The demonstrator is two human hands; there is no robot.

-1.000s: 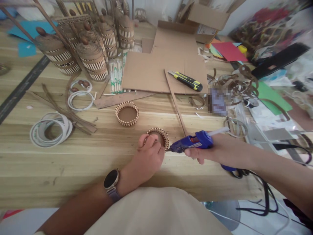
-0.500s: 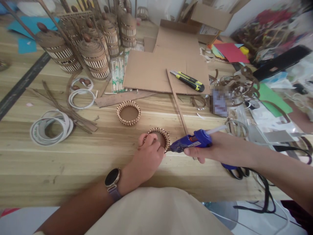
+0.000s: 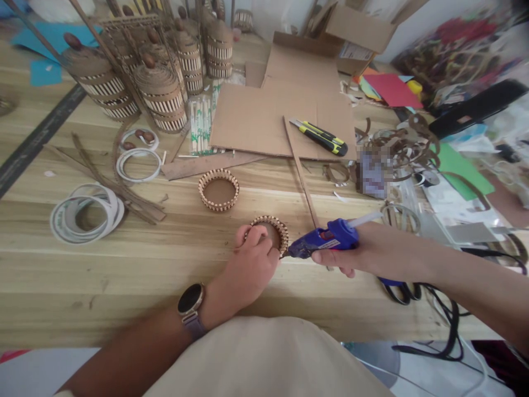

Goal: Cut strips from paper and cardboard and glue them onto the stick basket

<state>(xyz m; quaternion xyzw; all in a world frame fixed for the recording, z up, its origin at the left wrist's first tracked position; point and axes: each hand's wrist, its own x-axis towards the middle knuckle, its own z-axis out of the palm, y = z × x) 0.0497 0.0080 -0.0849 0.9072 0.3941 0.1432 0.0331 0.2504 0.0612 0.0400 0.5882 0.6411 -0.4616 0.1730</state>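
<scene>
My left hand (image 3: 254, 256) grips the near left side of a small round tray (image 3: 282, 229) with a rim of short wooden pieces and a brown base; some fingers reach inside it. In my right hand (image 3: 359, 256) is a blue hot glue gun (image 3: 324, 239), a white glue stick poking out of its back. The gun's nozzle meets the lower right of the tray's rim; whether glue is coming out cannot be seen. A second round tray (image 3: 219, 191) of the same make sits farther back to the left. A thin brown strip (image 3: 303, 182) runs behind the gun.
Cardboard (image 3: 285, 110) lies at the back with a yellow-black utility knife (image 3: 322, 138) on it. Rolls of white tape (image 3: 86, 215) and brown strips are at left. Round lidded containers (image 3: 159, 96) stand back left. Tangled strips (image 3: 407, 143) and a black cable (image 3: 452, 331) are at right.
The view has shifted very slightly. Both hands, the tray and the glue gun keep nearly the same positions.
</scene>
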